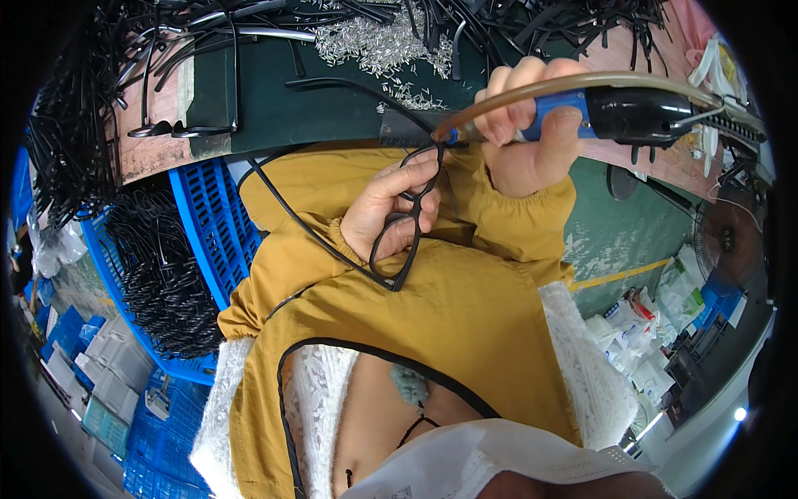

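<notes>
Left hand holds black plastic eyeglass frame before dark-green desk; right hand clasps blue-and-black cylindrical handheld tool, fingers partly hiding it; tool-tip contact at frame hinge is indiscernible.

Person here's in a mustard smock, sleeves gathered at the cuffs, black trim round the neck opening. Fuzzy white top poking out the sides, greenish pendant on black cord, plus a white mask.
</notes>
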Motion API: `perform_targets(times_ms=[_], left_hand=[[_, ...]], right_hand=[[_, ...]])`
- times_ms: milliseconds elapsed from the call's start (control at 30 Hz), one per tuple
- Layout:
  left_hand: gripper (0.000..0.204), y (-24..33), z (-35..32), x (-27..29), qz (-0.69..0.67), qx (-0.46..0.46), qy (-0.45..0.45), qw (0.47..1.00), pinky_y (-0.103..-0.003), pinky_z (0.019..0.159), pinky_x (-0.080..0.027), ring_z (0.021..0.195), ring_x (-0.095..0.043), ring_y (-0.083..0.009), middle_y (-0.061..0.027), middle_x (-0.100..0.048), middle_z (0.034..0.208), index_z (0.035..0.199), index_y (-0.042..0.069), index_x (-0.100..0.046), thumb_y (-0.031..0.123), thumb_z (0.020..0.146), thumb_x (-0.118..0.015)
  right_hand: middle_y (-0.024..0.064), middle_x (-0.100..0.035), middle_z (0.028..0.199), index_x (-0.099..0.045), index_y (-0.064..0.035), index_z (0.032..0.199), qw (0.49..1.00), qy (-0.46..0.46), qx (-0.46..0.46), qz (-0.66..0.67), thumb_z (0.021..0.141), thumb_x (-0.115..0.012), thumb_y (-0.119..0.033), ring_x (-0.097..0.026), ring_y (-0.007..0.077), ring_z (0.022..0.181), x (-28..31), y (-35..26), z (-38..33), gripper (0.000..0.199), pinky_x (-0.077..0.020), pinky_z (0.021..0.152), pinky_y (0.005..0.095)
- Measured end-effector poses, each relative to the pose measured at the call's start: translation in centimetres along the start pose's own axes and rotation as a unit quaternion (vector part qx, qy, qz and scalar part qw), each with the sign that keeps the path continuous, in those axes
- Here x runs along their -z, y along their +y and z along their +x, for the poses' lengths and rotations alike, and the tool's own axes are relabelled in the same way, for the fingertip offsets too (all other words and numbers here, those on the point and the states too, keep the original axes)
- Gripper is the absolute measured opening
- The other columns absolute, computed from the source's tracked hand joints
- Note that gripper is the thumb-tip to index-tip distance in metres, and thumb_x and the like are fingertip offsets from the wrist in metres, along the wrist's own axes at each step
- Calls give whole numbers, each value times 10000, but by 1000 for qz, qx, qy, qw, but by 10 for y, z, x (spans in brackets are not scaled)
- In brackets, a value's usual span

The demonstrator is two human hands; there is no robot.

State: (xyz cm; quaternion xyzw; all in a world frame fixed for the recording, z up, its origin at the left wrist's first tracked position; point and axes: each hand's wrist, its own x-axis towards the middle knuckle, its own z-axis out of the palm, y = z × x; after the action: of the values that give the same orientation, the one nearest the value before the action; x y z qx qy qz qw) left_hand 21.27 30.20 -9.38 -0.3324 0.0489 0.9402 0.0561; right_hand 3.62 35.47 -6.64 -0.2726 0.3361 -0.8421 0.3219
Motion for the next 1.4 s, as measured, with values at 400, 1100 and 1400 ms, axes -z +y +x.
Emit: perform_targets(times_ms=[400, 1100, 1400], left_hand=[[378, 12, -2, -1, 78, 24, -7, 997, -233, 462, -403, 560, -610, -138, -42, -632, 718, 1310, 91, -598, 284, 989, -645], [195, 58, -1, -40, 195, -368, 152, 896, -191, 519, -392, 631, -587, -73, -34, -669, 753, 1036, -7, -731, 175, 973, -703], [408, 35, -17, -34, 170, -195, 112, 959, -231, 556, -433, 674, -630, -127, -19, -609, 727, 1229, 22, -649, 384, 1075, -540]], right_hand=[[-32, -458, 786, -561, -130, 1150, 998, -46, 7, 51, 1061, -558, -456, -397, 79, 623, 1, -4, 12, 337, -335, 492, 229], [-49, -504, 745, -588, -138, 997, 994, 56, 42, 80, 1039, -579, -398, -461, 59, 575, 27, -5, 53, 263, -362, 476, 217], [6, -507, 745, -560, -112, 943, 991, 85, 74, -71, 1045, -588, -307, -490, 117, 558, 39, 17, 43, 222, -361, 469, 254]])
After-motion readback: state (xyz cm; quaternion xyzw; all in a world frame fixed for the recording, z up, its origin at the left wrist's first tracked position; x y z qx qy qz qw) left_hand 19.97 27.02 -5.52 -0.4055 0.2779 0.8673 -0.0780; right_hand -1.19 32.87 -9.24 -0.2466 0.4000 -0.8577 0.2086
